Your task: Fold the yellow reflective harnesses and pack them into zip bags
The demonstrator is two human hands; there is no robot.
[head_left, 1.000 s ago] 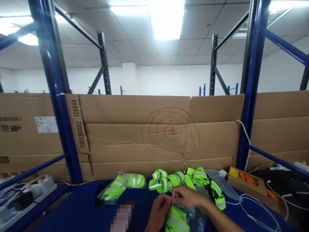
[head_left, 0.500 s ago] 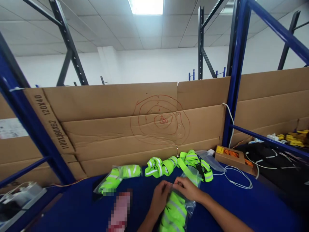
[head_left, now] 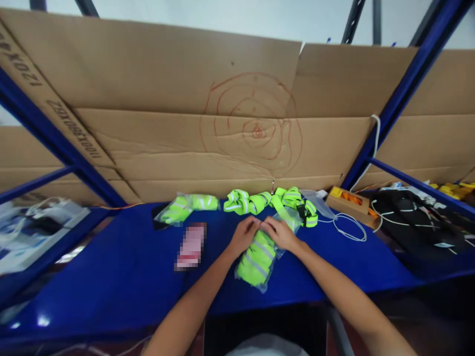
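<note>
A clear plastic bag (head_left: 256, 262) with folded neon-yellow reflective strap inside lies near the table's front edge. At its upper end my left hand (head_left: 245, 233) pinches the bag's edge. Close beside it, my right hand (head_left: 279, 232) grips the same end, fingertips almost touching those of the left. Just beyond the hands are loose rolled reflective straps (head_left: 247, 202) and a further bundle with a black buckle (head_left: 293, 200). Another bagged bundle of strap (head_left: 181, 207) rests to the left. The exact hold of the fingertips is too small to make out.
A blue table (head_left: 122, 262) carries a blurred pink item (head_left: 191, 246) on the left. Cardboard panels (head_left: 166, 133) with red circles stand behind. At right are an open cardboard box (head_left: 349, 203) with orange contents, a coiled white cable (head_left: 351, 227) and blue rack posts (head_left: 404, 94).
The view has tilted down, so more of the table and both forearms show. Both hands stay together at the bag's upper end, and the bag's full length is now visible.
</note>
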